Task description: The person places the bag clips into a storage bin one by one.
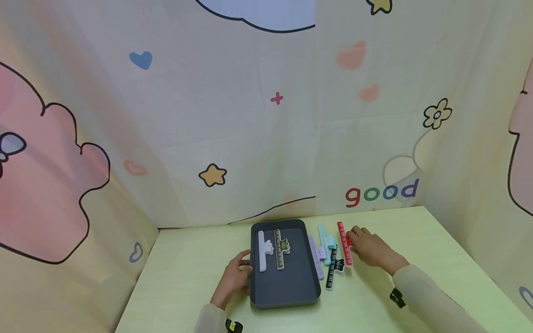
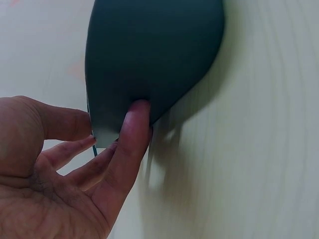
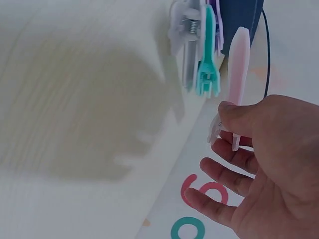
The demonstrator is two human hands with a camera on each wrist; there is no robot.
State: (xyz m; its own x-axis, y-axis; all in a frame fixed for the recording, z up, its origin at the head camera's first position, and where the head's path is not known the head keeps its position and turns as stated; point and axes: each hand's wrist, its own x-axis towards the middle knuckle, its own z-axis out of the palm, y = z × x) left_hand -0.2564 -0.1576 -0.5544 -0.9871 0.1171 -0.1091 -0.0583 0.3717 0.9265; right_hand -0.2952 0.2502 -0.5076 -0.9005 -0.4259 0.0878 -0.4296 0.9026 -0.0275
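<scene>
R hand point(image 1: 366, 245): your thumb and forefinger pinched the red ruler clip point(image 1: 344, 243) on the table point(image 1: 416, 240).
L hand point(image 1: 235, 277): your relaxed fingers touched the dark tray point(image 1: 287, 286), w/ white clip point(image 1: 263, 251) inside.
Beside: teal clip point(image 1: 326, 239), purple clip point(image 1: 316, 256).

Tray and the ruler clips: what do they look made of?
Tray: likely moulded plastic, dark grey, matte; rounded corners and no glare. Red clip under the right hand: probably hard plastic, flat saturated colour with printed ruler marks. Teal clip: same plastic look, and a metal coil spring shows beside it in the right wrist view. Left hand touches the tray's edge.
</scene>
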